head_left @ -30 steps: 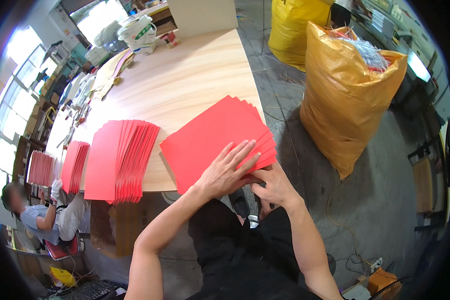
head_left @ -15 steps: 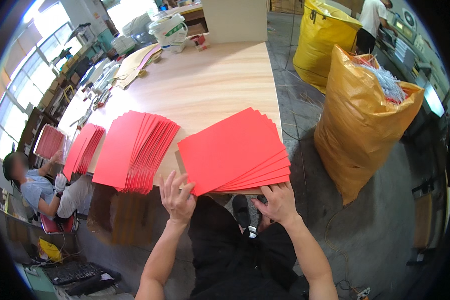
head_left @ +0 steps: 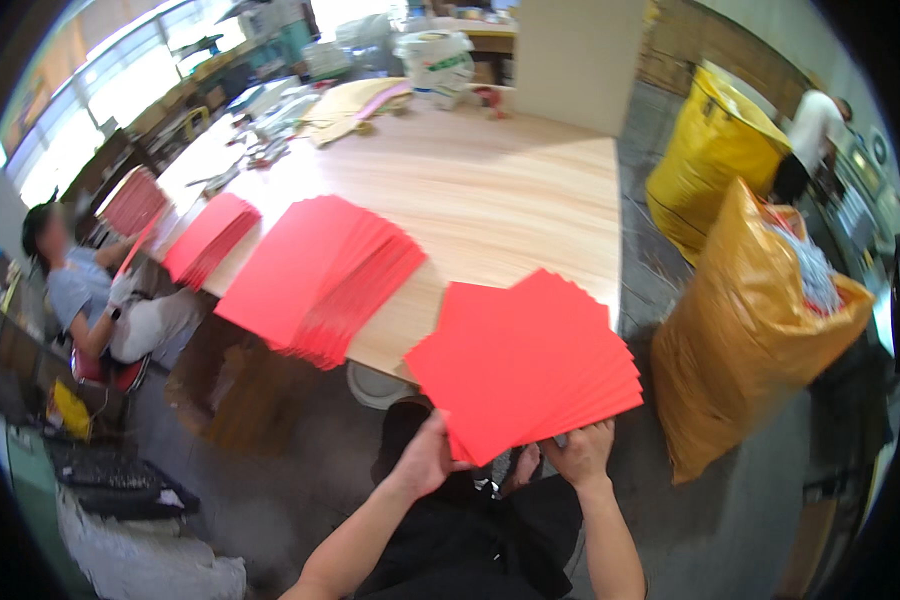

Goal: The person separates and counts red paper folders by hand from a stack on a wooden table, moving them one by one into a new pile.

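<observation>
A fanned stack of red paper sheets lies across the table's near right corner, its near part jutting out over the edge. At the stack's near left corner, my left hand is closed with its fingertips at the sheets' edge. My right hand grips the near right edge, the thumb under the sheets and the fingers curled along the rim. To the left, a larger fanned pile of red sheets rests on the wooden table, with a smaller red pile beyond it.
A co-worker sits at the table's left side holding a red piece, near another red stack. Tools and brown paper lie at the back by a white bucket. Orange and yellow sacks stand on the right.
My view has swung left. The sheets in front of me are fanned wider and reach farther past the table edge. My left hand's raised fingers have closed at the sheets' corner.
</observation>
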The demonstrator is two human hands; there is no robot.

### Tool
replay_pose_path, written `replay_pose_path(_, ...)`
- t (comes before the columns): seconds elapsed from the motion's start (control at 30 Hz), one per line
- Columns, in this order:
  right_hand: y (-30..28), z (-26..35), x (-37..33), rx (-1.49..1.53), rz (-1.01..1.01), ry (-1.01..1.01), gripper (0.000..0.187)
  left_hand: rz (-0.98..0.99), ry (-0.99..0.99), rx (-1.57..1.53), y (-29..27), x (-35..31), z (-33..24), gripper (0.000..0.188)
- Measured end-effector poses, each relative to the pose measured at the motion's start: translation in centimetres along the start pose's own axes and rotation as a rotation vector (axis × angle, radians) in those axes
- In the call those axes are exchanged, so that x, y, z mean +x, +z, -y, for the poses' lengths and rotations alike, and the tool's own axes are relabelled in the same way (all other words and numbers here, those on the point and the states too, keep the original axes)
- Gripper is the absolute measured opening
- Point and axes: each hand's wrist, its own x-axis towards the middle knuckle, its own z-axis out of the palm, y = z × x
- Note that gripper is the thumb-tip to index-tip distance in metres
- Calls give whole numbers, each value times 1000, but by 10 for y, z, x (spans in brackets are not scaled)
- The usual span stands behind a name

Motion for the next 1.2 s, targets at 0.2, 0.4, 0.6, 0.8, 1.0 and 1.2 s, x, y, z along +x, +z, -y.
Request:
replay_pose_path(0.2, 3, 8, 6, -56, -38, -20, 50, 162, 399, 381, -8, -17, -14, 41)
replay_pose_path(0.4, 3, 7, 2, -112, 49, -15, 68, -45, 709, 318, -54, -74, -131, 45)
replay_pose_path(0.6, 3, 7, 2, -104, 47, -3, 65, -169, 902, 307, -100, -77, -239, 38)
replay_pose_path(0.8, -1, 12, 8, -88, 49, 16, 62, -277, 758, 275, -114, -54, -259, 36)
replay_pose_path(1.0, -1, 10, 6, -86, 53, 17, 63, -234, 655, 292, -116, -62, -269, 40)
replay_pose_path(1.2, -13, 0, -4, 94, -91, 169, 51, -583, 719, 517, -117, -93, -238, 42)
